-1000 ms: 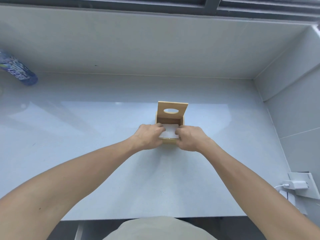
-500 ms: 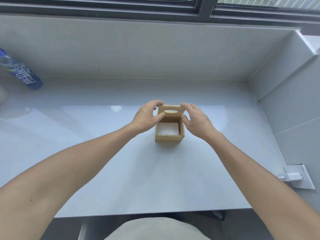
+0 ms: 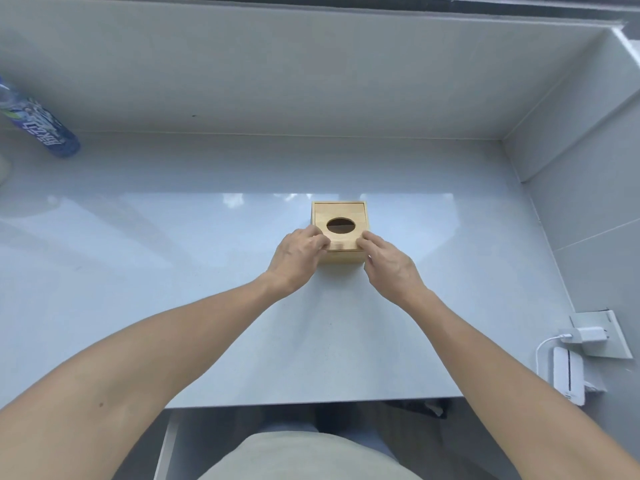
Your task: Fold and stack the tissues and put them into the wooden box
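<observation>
A small wooden box [image 3: 341,257] sits on the pale countertop, right of centre. Its lid [image 3: 341,211] lies flat on top, with an oval hole [image 3: 341,225] that looks dark inside. No tissues show; whatever is inside is hidden by the lid. My left hand [image 3: 298,255] rests at the box's near left corner with its fingertips on the lid's front edge. My right hand [image 3: 388,261] is at the near right corner, fingertips touching the lid's front right edge. Neither hand grips anything.
A blue plastic bottle [image 3: 38,126] lies at the far left by the back wall. A white charger [image 3: 346,336] sits plugged into a wall socket at the right, above a white device [image 3: 568,375]. The countertop's [image 3: 207,271] near edge runs just below my forearms.
The lid stood upright with white tissue showing inside the box; both hands took it and lowered it, and it now lies flat and shut over the box.
</observation>
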